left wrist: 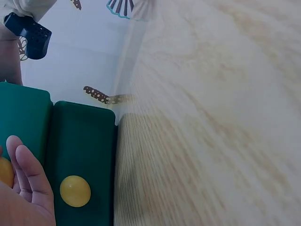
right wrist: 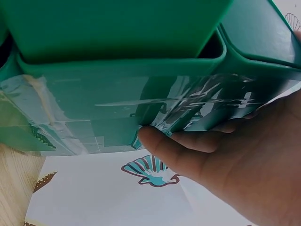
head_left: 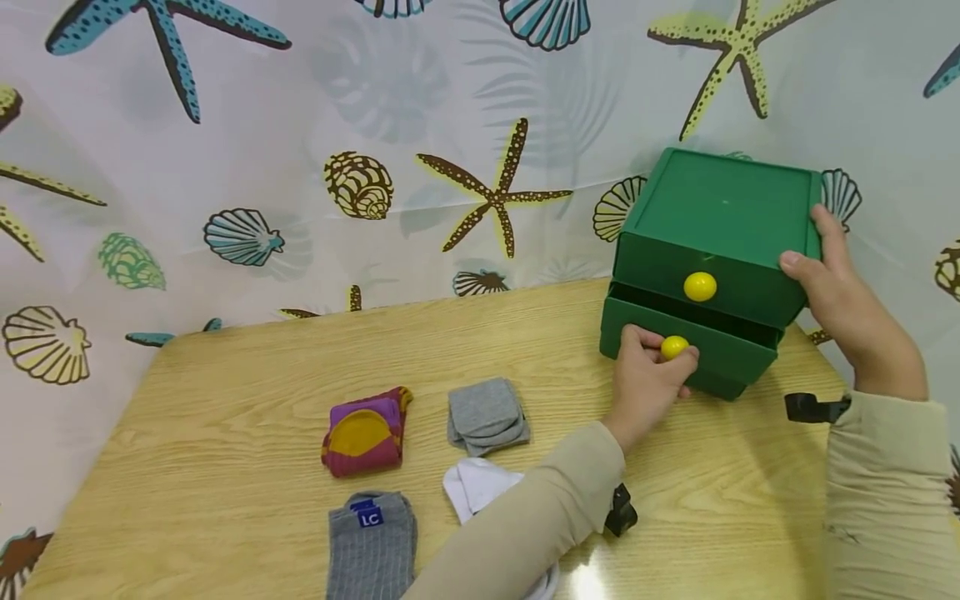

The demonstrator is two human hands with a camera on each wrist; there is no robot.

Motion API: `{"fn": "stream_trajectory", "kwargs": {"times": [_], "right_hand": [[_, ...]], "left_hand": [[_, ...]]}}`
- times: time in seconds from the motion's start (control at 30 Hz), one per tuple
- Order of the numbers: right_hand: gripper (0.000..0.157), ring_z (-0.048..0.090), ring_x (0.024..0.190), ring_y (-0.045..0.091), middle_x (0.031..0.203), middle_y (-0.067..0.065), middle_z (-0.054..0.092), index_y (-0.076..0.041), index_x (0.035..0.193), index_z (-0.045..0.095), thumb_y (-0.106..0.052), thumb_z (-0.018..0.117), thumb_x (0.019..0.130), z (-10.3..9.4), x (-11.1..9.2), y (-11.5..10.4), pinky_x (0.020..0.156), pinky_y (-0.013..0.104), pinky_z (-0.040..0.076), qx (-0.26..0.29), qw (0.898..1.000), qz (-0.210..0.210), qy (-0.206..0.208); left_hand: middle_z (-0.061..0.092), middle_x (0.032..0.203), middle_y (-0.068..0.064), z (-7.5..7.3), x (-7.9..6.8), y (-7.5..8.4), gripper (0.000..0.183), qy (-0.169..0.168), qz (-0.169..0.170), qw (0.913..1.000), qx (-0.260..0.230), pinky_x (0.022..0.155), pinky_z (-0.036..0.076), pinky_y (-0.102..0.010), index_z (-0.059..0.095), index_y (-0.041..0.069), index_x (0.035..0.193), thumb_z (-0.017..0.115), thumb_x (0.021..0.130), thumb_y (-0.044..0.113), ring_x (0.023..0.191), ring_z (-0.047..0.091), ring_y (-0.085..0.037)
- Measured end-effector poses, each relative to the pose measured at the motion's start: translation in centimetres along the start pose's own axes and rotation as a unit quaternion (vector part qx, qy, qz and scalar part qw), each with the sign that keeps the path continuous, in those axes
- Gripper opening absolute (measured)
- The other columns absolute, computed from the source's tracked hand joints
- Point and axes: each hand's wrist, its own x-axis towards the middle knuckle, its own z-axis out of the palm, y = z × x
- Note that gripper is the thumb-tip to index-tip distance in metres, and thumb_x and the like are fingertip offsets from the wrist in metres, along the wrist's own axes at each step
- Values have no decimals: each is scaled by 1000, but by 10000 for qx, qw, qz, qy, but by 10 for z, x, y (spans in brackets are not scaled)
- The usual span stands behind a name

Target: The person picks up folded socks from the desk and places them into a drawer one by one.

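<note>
A green two-drawer box (head_left: 727,204) stands tilted at the back right. Its lower drawer (head_left: 622,325) is partly pulled out, leaving a dark gap behind its front; the upper drawer (head_left: 652,262) sits flush. My left hand (head_left: 652,371) pinches the lower drawer's yellow knob (head_left: 674,347) between thumb and fingers. Above it, the upper yellow knob (head_left: 700,287) is untouched. My right hand (head_left: 847,292) rests against the box's right side, thumb and fingertips near the top edge. In the right wrist view, the straight fingers (right wrist: 174,150) lie against a side covered with clear tape (right wrist: 89,127).
Folded socks lie on the wooden table (head_left: 225,400): a maroon, purple and mustard pair (head_left: 365,433), a light grey pair (head_left: 487,414), a darker grey pair (head_left: 371,546) and a white pair (head_left: 480,483) partly behind the left sleeve. A patterned curtain (head_left: 420,92) hangs behind.
</note>
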Motion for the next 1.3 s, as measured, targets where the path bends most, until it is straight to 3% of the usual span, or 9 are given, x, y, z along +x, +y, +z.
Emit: {"fn": "stream_trajectory", "kwargs": {"times": [0.3,0.6,0.8,1.3], "right_hand": [[76,-29,145,30,159,3,-37,-32,156,-26,-39,31,107,1,0,2,113,63,-10,-10,10000,59,35],[81,-12,145,48,161,9,-31,-32,157,-23,-42,37,104,4,2,4,111,68,2,-69,9997,5,255],[80,-5,144,51,162,11,-27,-33,157,-22,-40,37,104,4,3,4,111,68,6,-90,9996,-50,271],[79,-8,143,53,161,10,-29,-32,158,-21,-39,36,104,6,-1,6,111,67,3,-95,9993,-162,326]], "left_hand": [[60,78,-4,-5,-13,3,37,-103,-277,9994,155,53,51,-23,43,14,107,77,91,14,48,52,-18],[61,78,-3,-13,-35,7,37,-246,-423,9986,208,50,49,-23,41,15,107,76,93,14,44,51,-19],[61,80,-4,-18,-48,10,38,-252,-649,9973,213,49,48,-22,41,15,108,76,93,15,43,51,-19],[63,80,-2,-25,-83,21,38,-109,-999,9946,274,44,45,-22,42,14,107,77,91,13,40,51,-19]]}}
